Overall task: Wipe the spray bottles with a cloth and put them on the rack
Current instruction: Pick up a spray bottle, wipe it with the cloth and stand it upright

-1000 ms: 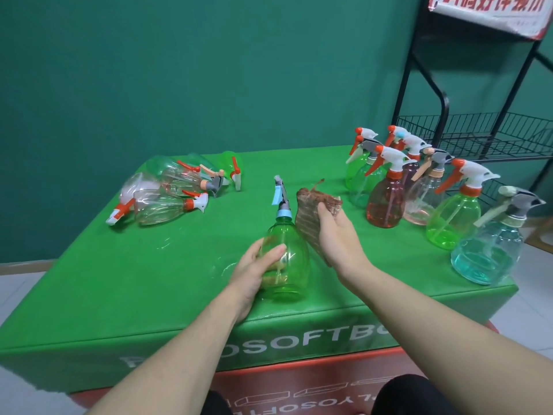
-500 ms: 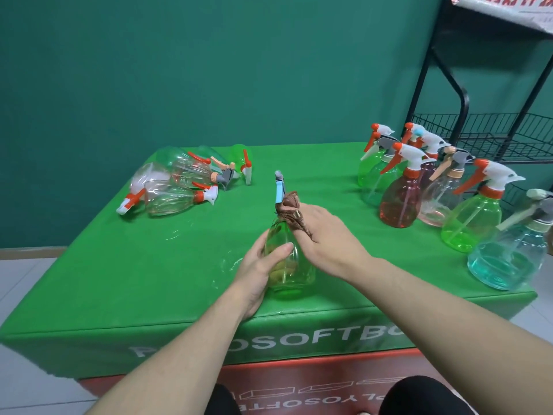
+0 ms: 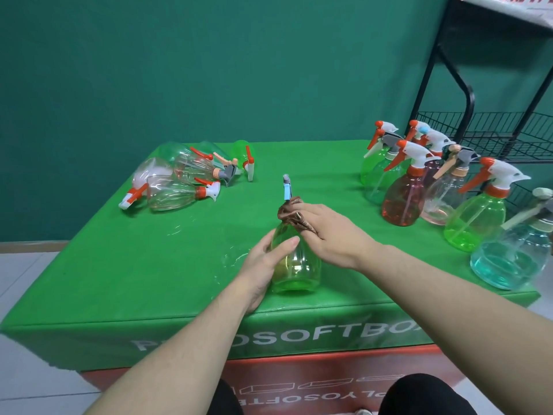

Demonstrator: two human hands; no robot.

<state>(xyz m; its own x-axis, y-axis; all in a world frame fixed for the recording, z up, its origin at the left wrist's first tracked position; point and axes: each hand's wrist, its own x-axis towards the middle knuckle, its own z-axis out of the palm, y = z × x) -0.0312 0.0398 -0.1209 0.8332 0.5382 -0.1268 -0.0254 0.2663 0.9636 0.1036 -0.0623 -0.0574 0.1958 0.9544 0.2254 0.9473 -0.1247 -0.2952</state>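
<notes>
On the green counter (image 3: 125,265), bottles lying on their sides (image 3: 179,181) are seen at far left, unchanged. The green spray bottle (image 3: 296,265) at centre remains upright, its body clasped by the left hand (image 3: 266,259); the brown cloth (image 3: 291,214), gripped by the right hand (image 3: 326,232), stays wrapped about the neck as half a second before. Upright bottles (image 3: 419,181) and the black rack (image 3: 484,133) are shown at right.

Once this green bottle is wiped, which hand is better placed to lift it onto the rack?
Probably the left hand: it already grips the green bottle, while the right hand holds the cloth. But the rack stands to the right, so it must reach across.
</notes>
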